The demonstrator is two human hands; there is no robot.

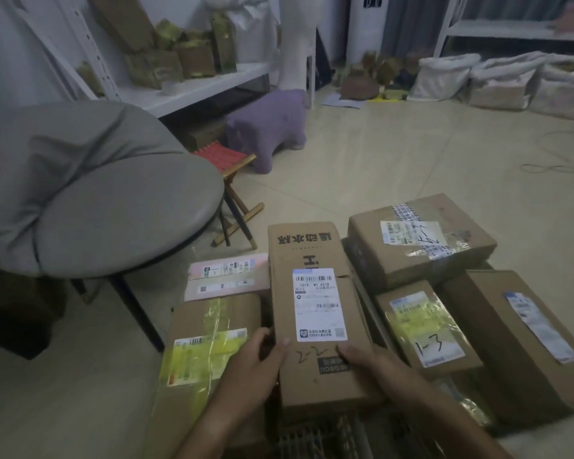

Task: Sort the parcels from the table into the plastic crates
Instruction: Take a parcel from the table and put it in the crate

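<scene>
A: Which parcel are the hands on?

B: The long cardboard box (315, 313) in the middle of the pile, the one with a white shipping label and "2-2" handwritten near its close end. The left hand (257, 366) has its thumb on the top face and its fingers curled over the left edge. The right hand (375, 366) lies on the near right part of the top, thumb toward the handwriting — its fingers are out of sight past the right edge, so I cannot tell how firmly it grips.

A: What surrounds it?

B: Just to its left, a taped box with yellowish tape (209, 346), and beyond that a flat pink parcel (227, 276) with two labels. To its right, a small box marked "1-3" (426, 329), a bigger taped box (421, 243) behind that one, and a large brown box (524, 336) at the far right. They sit packed together, touching or overlapping.

A: Any crate visible?

B: Only a slatted dark edge (315, 438) shows under the long box's near end — too dim to name.

A: And the room?

B: A grey cushioned round chair (113, 207) at left, a folding stool with a red seat (224, 157) behind it, a purple pig-shaped stool (269, 127), and white shelving (196, 87) holding more cartons.
</scene>
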